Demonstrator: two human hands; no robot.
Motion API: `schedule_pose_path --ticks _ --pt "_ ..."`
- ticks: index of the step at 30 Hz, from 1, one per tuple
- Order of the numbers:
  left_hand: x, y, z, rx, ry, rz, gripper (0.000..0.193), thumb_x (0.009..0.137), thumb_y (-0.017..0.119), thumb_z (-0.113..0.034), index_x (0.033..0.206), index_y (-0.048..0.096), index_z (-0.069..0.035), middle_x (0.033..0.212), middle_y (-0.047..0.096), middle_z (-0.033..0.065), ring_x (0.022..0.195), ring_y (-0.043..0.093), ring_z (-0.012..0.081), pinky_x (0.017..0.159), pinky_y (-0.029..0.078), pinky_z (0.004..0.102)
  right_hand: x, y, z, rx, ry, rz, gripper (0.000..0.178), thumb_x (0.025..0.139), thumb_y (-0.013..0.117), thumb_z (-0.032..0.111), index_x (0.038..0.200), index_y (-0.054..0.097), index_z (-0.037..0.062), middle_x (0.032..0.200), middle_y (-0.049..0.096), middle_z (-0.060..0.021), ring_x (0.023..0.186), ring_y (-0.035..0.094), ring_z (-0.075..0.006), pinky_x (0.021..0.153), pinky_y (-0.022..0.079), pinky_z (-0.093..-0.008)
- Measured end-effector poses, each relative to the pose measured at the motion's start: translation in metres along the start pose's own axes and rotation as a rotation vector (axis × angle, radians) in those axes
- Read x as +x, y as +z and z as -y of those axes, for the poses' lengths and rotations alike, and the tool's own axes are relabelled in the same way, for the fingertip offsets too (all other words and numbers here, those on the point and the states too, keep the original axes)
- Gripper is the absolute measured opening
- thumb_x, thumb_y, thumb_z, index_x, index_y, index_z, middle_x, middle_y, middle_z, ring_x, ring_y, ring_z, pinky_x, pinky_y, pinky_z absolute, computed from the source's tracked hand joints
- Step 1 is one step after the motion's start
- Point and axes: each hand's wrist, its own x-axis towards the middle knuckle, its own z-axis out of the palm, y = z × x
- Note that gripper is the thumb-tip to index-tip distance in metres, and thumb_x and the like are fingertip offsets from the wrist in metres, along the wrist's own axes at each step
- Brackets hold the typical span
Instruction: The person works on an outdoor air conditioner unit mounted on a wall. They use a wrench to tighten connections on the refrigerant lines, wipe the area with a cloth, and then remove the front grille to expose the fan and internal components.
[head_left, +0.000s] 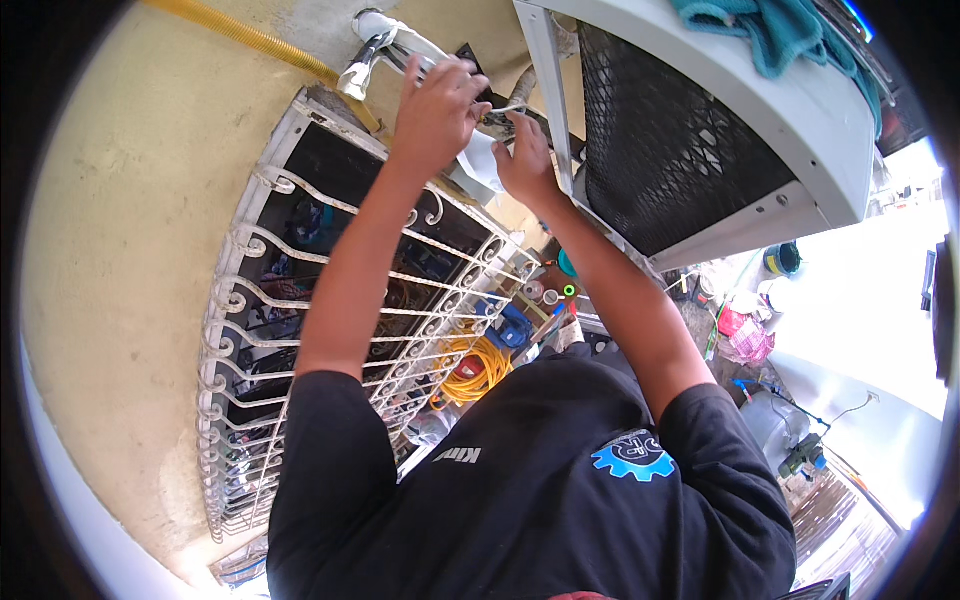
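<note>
My left hand (438,112) is raised near the wall beside a pipe bundle (372,62) wrapped in white. Its fingers are bent and slightly blurred, with thumb and fingertips closed on a thin white strip (508,108); I cannot tell whether it is wire or tape. Just right of it, my right hand (528,163) has its thumb apart from its fingers, and its fingertips reach the strip's other end. Below and between the hands hangs a loose white sheet-like piece (482,163). Dark fittings behind the fingers are partly hidden.
To the right, a large white-framed unit (840,130) with black mesh (680,140) carries a teal cloth (770,35). White scrolled window bars (330,260) lie under my left forearm. A yellow corrugated conduit (245,38) crosses the wall. Below are a yellow hose coil (487,375) and a tank (778,425).
</note>
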Motion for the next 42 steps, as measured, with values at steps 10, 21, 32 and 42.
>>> schedule_pose_path --ticks 10,21,32,42 --pt "0.024 0.021 0.045 -0.21 0.113 0.441 0.024 0.089 0.078 -0.032 0.096 0.076 -0.009 0.087 0.073 0.0135 0.08 0.07 0.0351 0.072 0.054 0.0453 0.029 0.008 -0.012 -0.074 0.05 0.205 0.035 0.092 0.075 0.024 0.115 0.06 0.0024 0.111 0.063 -0.024 0.109 0.061 -0.0459 0.093 0.05 -0.0528" --pt "0.029 0.017 0.022 0.039 -0.083 0.528 0.024 0.083 0.083 -0.035 0.094 0.079 -0.014 0.091 0.077 0.0102 0.088 0.073 0.0324 0.084 0.057 0.044 0.019 0.006 -0.016 -0.123 -0.02 0.151 0.03 0.102 0.062 0.024 0.12 0.057 0.0011 0.108 0.065 -0.0249 0.105 0.063 -0.047 0.09 0.051 -0.0547" --pt "0.018 0.015 0.021 -0.17 0.014 0.321 0.015 0.079 0.082 -0.022 0.082 0.074 -0.01 0.082 0.072 0.0104 0.08 0.07 0.0341 0.076 0.053 0.047 0.019 0.004 -0.014 -0.053 0.032 0.1 0.027 0.101 0.065 0.022 0.115 0.059 0.0001 0.105 0.065 -0.0257 0.099 0.062 -0.0484 0.085 0.049 -0.0554" --pt "0.025 0.044 0.015 0.06 -0.051 0.303 0.015 0.075 0.086 -0.024 0.077 0.076 -0.013 0.091 0.069 0.0056 0.099 0.066 0.0297 0.086 0.052 0.0451 0.016 0.008 -0.016 -0.078 -0.026 -0.036 0.023 0.102 0.063 0.023 0.11 0.06 0.0006 0.106 0.066 -0.0214 0.101 0.064 -0.0424 0.086 0.05 -0.051"
